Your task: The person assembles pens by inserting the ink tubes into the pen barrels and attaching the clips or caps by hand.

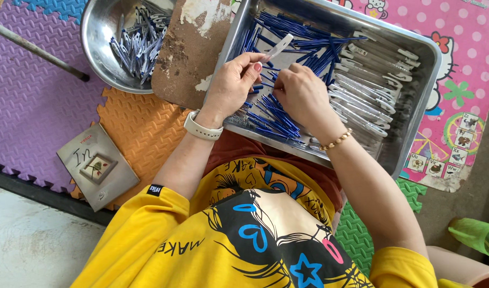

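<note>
Foam puzzle mats [36,96] in purple, orange, green and pink cover the floor, and on them, at twelve o'clock from the seated person, lies a rectangular steel tray [423,80]. It holds a heap of blue pen refills [297,37] along its far side, a smaller bunch of them near the hands, and a row of white pen barrels [362,90] at three o'clock. A round steel bowl [97,32] at ten o'clock carries assembled pens [137,42], with a worn wooden board [188,53] between bowl and tray. A small grey booklet [97,165] lies at eight o'clock.

As for risk, a thin refill could bend or miss the narrow barrel mouth if pushed in at a slant, and a loose pinch might let the barrel drop back among the others.

The left hand [231,85] has thumb and forefinger pinched shut on a white pen barrel [279,47] (tilted up toward one o'clock). The right hand [303,93] is curled with fingertips down over the refills; I cannot tell whether it grips one.
</note>
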